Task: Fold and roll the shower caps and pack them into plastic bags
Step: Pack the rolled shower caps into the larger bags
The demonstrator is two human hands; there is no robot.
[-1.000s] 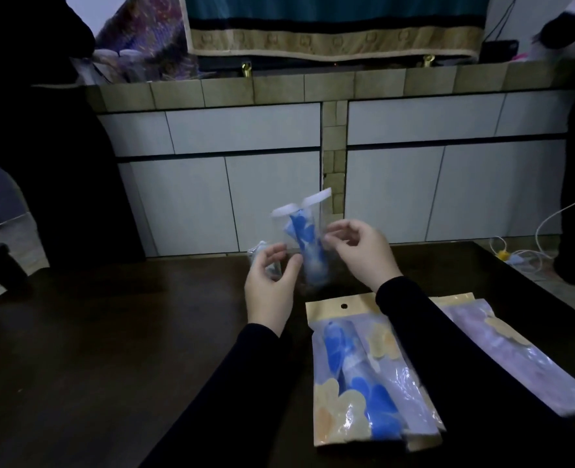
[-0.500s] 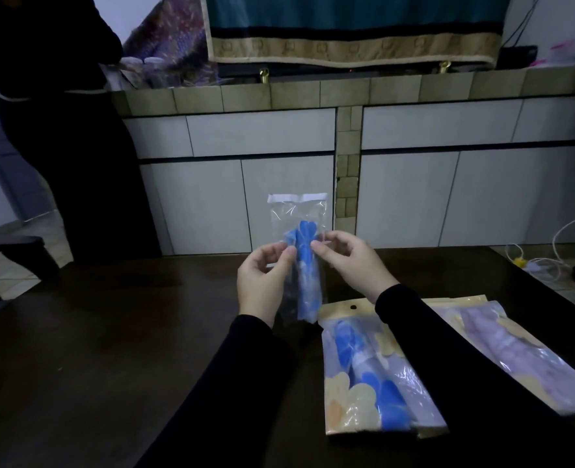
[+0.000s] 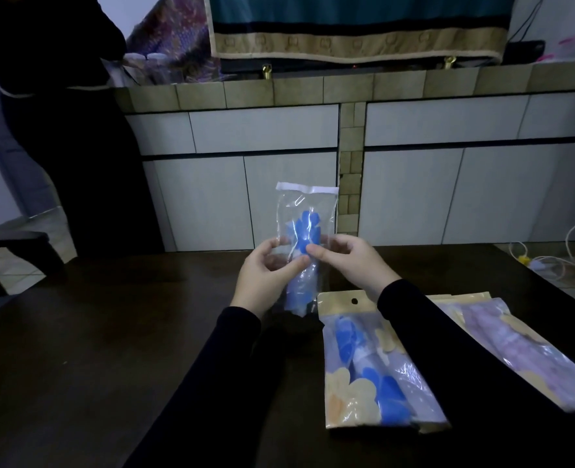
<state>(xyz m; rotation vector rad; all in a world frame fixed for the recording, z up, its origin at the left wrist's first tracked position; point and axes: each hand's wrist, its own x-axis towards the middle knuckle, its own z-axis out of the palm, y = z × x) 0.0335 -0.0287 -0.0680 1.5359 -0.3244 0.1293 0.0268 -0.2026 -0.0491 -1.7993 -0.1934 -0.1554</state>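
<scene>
The left hand (image 3: 267, 273) and right hand (image 3: 355, 261) each pinch a side of the clear narrow plastic bag (image 3: 304, 217), upright above the dark wooden desk (image 3: 110, 349). This grip probably lets the rolled blue-patterned shower cap (image 3: 304, 238) settle down under the white sealing strip. Two packed flat bags (image 3: 377, 363) lie near the desk's right edge, likely put aside as done.

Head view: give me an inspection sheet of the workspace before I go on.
Surface: dark wooden table.
Job's things: clear bag with rolled blue shower cap inside, held upright above the table; blue packed bag and purple packed bag lying flat at right.
Clutter: nothing seen.
Grippers: left hand and right hand pinch the clear bag's middle.
Cables: white cords on the floor, far right.
Surroundings: tiled counter with white cabinets; a person standing at left.
</scene>
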